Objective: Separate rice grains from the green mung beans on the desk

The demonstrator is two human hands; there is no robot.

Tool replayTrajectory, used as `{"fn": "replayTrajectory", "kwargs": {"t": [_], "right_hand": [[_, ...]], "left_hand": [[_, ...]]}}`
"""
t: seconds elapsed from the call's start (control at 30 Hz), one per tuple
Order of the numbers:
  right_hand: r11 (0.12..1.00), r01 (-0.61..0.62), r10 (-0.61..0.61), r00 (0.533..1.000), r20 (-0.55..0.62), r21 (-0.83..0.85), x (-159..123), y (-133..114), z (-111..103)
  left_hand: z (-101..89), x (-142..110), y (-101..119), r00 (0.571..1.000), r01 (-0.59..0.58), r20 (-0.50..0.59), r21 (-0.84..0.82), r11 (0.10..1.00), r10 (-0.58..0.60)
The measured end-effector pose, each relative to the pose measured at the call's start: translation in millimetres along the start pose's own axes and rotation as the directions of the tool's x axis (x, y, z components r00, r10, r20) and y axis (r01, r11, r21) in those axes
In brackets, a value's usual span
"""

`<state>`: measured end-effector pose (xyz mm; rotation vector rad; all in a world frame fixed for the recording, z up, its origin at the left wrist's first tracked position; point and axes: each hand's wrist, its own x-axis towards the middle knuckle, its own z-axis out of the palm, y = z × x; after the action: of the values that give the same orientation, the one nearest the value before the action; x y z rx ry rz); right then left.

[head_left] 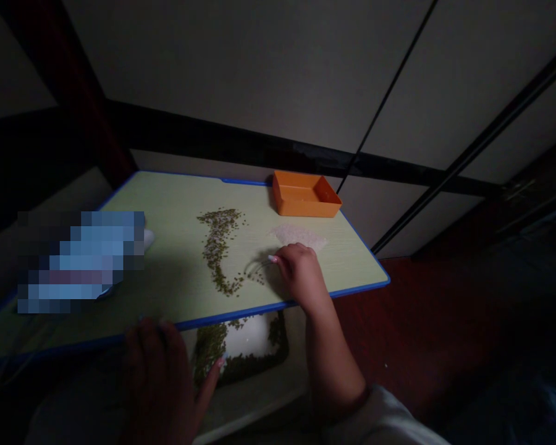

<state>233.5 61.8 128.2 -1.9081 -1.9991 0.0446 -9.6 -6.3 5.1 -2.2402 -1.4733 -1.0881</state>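
My right hand (301, 272) is closed in a pinch on thin metal tweezers (258, 266), whose tips point left, close to the tabletop. Near the tips, small greenish-brown seeds (217, 247) lie scattered in a curved band on the pale yellow table (171, 204). Beyond my knuckles is a patch of fine, pale pinkish grains (299, 235). In shadow at the table's front edge, my left hand (160, 371) has its thumb spread from its fingers and seems to hold nothing. Beside that thumb, below the edge, sits a light-bottomed container (250, 337) with more green-brown bits along its sides.
An orange open box (306, 198) stands at the table's far right corner. To the left lies a blue thing (92, 256), blurred into blocks, its kind unclear. Blue trim (361, 287) edges the table. Behind it rise pale panels (259, 74); a dark red floor (375, 321) shows right.
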Motion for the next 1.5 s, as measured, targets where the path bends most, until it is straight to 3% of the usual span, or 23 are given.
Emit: {"fn": "replayTrajectory", "kwargs": {"t": [0.2,0.4,0.67,0.8,0.93,1.17,1.33,1.5], "right_hand": [[0.957,-0.272,0.261,0.96,-0.105,-0.105,-2.2,2.8,-4.8],[0.903,-0.391,0.368,0.918,-0.148,-0.178,4.0,7.3,-1.5],[0.962,-0.23,0.231,0.973,-0.01,-0.144,19.7,-1.4,9.4],[0.993,-0.117,0.115,0.991,0.061,0.025,20.2,-5.0,12.6],[0.975,-0.077,0.066,0.996,0.057,0.209,15.7,-0.3,11.9],[0.979,-0.196,0.196,0.981,-0.004,0.065,13.3,2.7,5.8],[0.994,-0.069,0.062,0.994,0.085,0.08,11.4,-8.5,9.1],[0.992,0.007,-0.018,0.996,0.084,0.124,5.3,-9.7,7.0]], "left_hand": [[1.2,-3.7,-3.8,0.999,0.004,0.04,0.005,1.0,-0.004],[-0.6,-3.2,-1.8,0.999,0.018,0.045,-0.003,1.0,-0.018],[1.7,-4.4,-1.3,0.997,0.032,0.065,-0.032,0.999,-0.03],[-0.6,-3.5,-0.1,0.997,0.038,0.062,-0.037,0.999,-0.035],[-1.9,-2.0,-0.3,0.998,0.013,0.056,-0.023,1.0,-0.011],[0.7,-5.0,-2.0,0.999,0.001,0.046,-0.008,1.0,-0.001],[-0.6,-3.0,-0.1,0.999,0.023,0.048,-0.02,1.0,-0.022],[-4.2,-0.9,2.2,0.999,0.016,0.05,-0.02,1.0,-0.015]]}}
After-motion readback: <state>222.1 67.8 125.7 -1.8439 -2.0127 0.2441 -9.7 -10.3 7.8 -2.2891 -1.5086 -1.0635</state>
